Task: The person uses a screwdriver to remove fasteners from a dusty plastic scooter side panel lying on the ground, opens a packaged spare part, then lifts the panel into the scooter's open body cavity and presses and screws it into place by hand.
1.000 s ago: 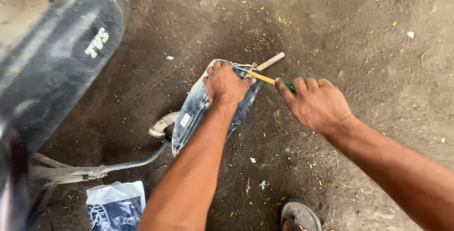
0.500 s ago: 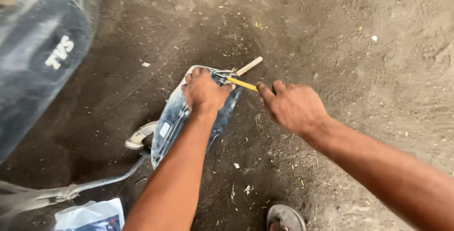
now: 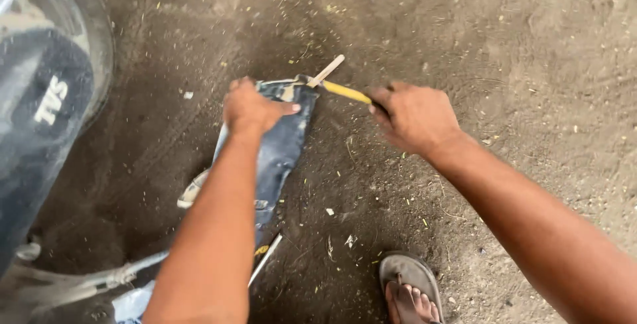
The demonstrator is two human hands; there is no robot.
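My left hand (image 3: 251, 108) presses flat on a dark blue panel (image 3: 282, 145) lying lengthwise on the dirt floor (image 3: 531, 65), its lower end hidden by my forearm. My right hand (image 3: 415, 117) (blurred) grips a yellow-handled tool (image 3: 345, 91) pointing at the panel's top.

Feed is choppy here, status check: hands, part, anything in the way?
Left hand pressing down on the dark panel. Right hand gripping the yellow-handled tool, tip at panel's top edge. Pale stick lies beside the tip.

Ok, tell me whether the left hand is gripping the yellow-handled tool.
No. The left hand presses on the dark blue panel, while the right hand holds the yellow-handled tool.
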